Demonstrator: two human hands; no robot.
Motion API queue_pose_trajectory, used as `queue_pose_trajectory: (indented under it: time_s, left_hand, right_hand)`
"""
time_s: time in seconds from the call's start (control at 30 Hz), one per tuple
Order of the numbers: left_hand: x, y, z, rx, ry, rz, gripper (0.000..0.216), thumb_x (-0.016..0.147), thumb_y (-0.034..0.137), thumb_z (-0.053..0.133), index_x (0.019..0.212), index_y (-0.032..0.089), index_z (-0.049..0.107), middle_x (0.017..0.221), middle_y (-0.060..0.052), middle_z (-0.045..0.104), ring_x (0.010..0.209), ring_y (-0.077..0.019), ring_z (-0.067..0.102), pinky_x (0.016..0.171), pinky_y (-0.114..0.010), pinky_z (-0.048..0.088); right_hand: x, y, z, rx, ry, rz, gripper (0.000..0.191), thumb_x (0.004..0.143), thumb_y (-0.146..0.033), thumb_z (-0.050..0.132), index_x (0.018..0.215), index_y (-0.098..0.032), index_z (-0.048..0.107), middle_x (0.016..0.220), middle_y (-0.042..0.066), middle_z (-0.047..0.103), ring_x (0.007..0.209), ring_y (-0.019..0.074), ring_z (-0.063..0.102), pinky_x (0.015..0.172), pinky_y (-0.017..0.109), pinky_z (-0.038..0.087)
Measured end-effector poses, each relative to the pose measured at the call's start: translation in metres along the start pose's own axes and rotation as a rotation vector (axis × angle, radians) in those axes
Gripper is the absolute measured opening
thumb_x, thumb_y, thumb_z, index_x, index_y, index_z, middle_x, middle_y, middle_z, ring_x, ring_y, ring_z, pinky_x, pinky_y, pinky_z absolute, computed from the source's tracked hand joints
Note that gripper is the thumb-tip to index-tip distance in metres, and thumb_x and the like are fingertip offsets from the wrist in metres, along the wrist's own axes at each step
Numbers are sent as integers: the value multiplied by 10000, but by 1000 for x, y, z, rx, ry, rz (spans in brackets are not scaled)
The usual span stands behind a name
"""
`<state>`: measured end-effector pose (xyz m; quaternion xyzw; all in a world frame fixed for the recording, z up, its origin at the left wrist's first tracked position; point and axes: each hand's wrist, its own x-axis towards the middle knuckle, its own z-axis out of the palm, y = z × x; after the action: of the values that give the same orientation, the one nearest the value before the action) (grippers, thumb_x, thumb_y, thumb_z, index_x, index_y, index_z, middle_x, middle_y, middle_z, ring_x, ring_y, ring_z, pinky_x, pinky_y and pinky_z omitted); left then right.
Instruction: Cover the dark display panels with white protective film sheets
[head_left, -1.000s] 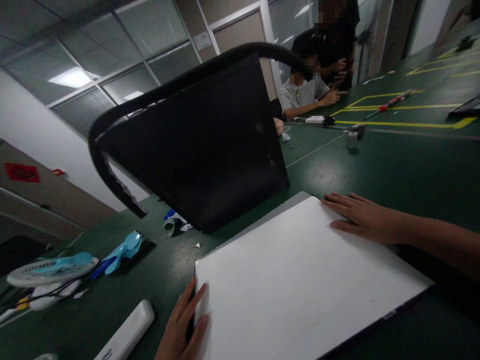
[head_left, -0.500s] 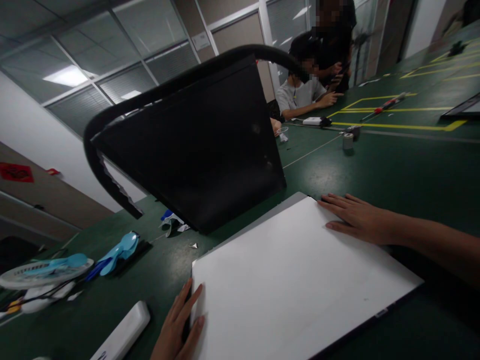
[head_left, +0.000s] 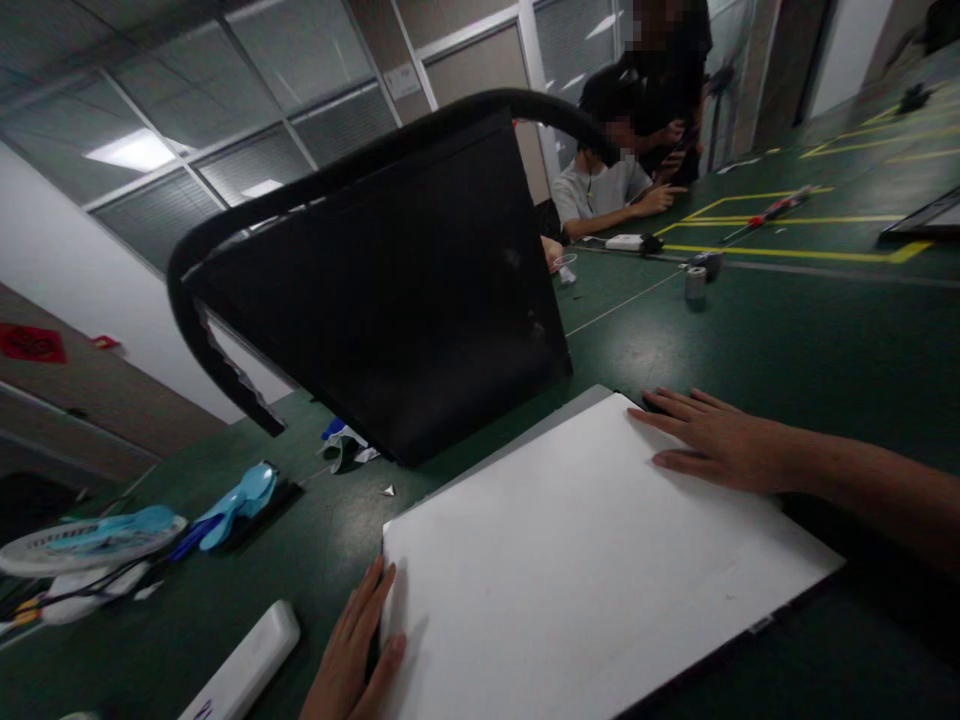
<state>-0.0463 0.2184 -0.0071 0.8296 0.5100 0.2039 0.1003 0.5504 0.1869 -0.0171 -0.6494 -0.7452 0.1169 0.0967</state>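
Note:
A large white flat panel (head_left: pixel 585 560) lies on the green table (head_left: pixel 825 340). My right hand (head_left: pixel 712 435) rests flat on its far right corner, fingers stretched out. At the panel's near left corner my left hand (head_left: pixel 356 655) has its fingers along the edge and the thumb on top of the white surface. A big black panel (head_left: pixel 405 290) with a curved black hose over it stands tilted just behind the white one.
A white bar-shaped device (head_left: pixel 240 675), blue plastic pieces (head_left: pixel 240 495) and a white fan-like guard (head_left: pixel 82 540) lie at the left. Two other people (head_left: pixel 637 130) are at the far end of the table, near yellow tape lines, a small roll (head_left: pixel 695 283) and tools.
My right hand has slid slightly leftward on the white panel. The view has shifted a little; my left hand stays at the near corner.

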Motion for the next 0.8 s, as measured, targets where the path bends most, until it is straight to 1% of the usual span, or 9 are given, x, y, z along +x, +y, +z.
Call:
queue_pose_trajectory:
  time_s: [0.1,0.23,0.4,0.57,0.67,0.8]
  left_hand:
    - [0,0,1,13,5,1,543,1082,414,435,1625,409,418,1752,7,367,1603,-302,351,1315,-594,259]
    - [0,3,0,23,5,44,560,1072,445,445,1630,443,395,1768,15,330,1607,-309,345,1312,-592,262]
    - [-2,4,-1,36,-9,27,565,1062,480,446,1623,419,421,1777,-4,312,1611,-324,335,1300,-600,281]
    - [-1,4,0,26,-8,-15,558,1066,488,434,1612,374,458,1771,-24,326,1610,-311,340,1309,-577,263]
    - [-1,3,1,29,-3,-23,569,1053,514,459,1606,379,467,1769,-20,331,1610,-313,338,1307,-576,268]
    - [0,3,2,40,-9,-30,561,1056,516,445,1601,385,473,1773,-21,324,1613,-313,331,1300,-589,274]
  right_hand:
    - [-1,-5,-2,-9,-8,12,840,1015,-782,363,1689,-292,256,1734,148,148,1598,381,112,1283,681,100]
    - [-1,-10,-3,-10,-15,35,864,1011,-792,349,1691,-267,257,1734,160,129,1601,381,101,1285,679,88]
    - [-2,-12,-6,8,-29,42,875,1001,-796,373,1685,-257,290,1732,163,144,1601,387,121,1285,678,101]
    - [-4,-12,-10,39,-49,35,875,992,-777,429,1679,-247,314,1734,160,160,1599,399,129,1284,687,91]
    - [-6,-12,-13,59,-60,26,881,978,-766,483,1676,-252,328,1740,139,167,1599,406,136,1284,694,102]
    - [-9,-13,-18,73,-69,18,895,963,-757,532,1656,-210,385,1738,160,193,1598,417,154,1294,684,124]
